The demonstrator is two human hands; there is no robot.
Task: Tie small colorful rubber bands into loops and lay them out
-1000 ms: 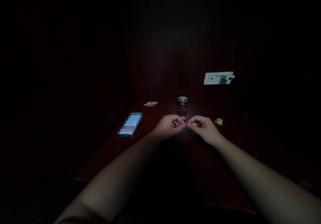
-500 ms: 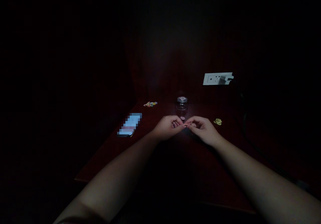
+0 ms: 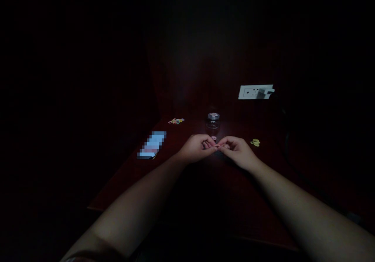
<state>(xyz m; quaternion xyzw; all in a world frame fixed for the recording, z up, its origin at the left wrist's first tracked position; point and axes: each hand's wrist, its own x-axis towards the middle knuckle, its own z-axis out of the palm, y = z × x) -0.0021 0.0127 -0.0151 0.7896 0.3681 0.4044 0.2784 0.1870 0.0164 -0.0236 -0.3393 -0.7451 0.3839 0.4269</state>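
Fingertips meet over the table's middle, where my left hand and my right hand pinch a small pinkish-orange hair tie between them. Most of it is hidden by the fingers. Just behind the fingertips lies a pink hair tie. A clear lidded jar stands upright farther back. To the right of my right hand is a little heap of yellow hair ties. Mixed-colour hair ties lie in a loose pile at the back left.
A phone with a lit, blurred screen lies left of my left hand. On the back wall a white socket plate holds a plug, and a dark cable runs down the right side. The dark red table ends at a front edge.
Both hands keep their pinch in nearly the same place, with only a slight shift of the fingers on the hair tie. The view has moved very slightly.
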